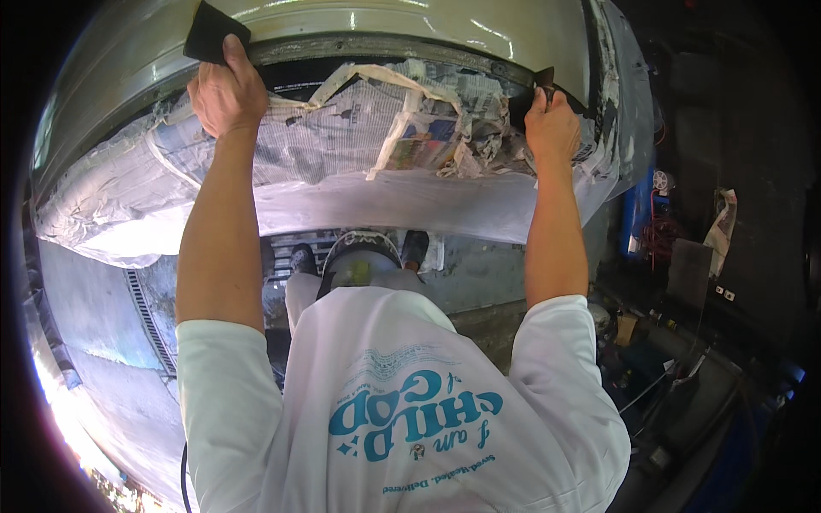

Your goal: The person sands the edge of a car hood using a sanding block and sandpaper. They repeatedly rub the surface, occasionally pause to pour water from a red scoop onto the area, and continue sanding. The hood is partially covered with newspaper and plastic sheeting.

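My left hand [229,96] is closed with its thumb against a flat black piece [214,36], which looks like a sheet or pad and lies against the glossy olive-beige car panel [376,19]. Farther right, my right hand [553,126] pinches a small dark pointed piece [546,77] at the panel's lower edge; its kind cannot be made out. Between my hands runs a dark grey edge strip [376,46]. Below it hangs masking newspaper [321,137], with strips of masking tape [389,147] across it, torn and crumpled toward the right.
Translucent plastic sheeting [385,201] drapes below the newspaper and around both ends of the vehicle. A grated floor drain [150,316] lies at left. At right are a red coiled hose or cord [660,235], a blue upright part [635,209] and dim clutter.
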Motion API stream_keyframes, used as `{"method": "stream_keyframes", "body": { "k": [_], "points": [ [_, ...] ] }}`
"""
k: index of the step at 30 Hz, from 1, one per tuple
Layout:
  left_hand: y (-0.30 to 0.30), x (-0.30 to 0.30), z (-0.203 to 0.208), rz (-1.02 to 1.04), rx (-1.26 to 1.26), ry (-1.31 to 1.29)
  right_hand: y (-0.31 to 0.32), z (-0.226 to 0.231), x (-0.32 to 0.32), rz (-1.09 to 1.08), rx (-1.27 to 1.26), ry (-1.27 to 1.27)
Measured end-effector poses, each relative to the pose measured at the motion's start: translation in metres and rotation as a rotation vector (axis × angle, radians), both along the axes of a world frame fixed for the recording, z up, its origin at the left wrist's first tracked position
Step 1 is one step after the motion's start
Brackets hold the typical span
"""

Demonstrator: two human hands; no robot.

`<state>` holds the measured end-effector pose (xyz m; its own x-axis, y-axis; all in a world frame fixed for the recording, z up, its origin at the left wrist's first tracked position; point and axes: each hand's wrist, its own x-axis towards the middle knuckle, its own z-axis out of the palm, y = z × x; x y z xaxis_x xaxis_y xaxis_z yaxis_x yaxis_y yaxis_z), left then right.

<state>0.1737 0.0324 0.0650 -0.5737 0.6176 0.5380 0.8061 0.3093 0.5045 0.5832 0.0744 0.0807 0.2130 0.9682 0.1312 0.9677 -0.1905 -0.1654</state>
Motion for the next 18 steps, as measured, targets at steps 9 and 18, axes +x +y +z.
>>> {"method": "stream_keyframes", "body": {
  "k": [9, 18],
  "points": [
    [0.002, 0.002, 0.002, -0.011, -0.014, -0.014, -0.003, -0.007, 0.003, 0.050, 0.047, -0.003],
    [0.001, -0.002, 0.000, -0.015, -0.059, -0.001, -0.007, 0.002, -0.005, 0.073, 0.039, 0.055]
  ]
}}
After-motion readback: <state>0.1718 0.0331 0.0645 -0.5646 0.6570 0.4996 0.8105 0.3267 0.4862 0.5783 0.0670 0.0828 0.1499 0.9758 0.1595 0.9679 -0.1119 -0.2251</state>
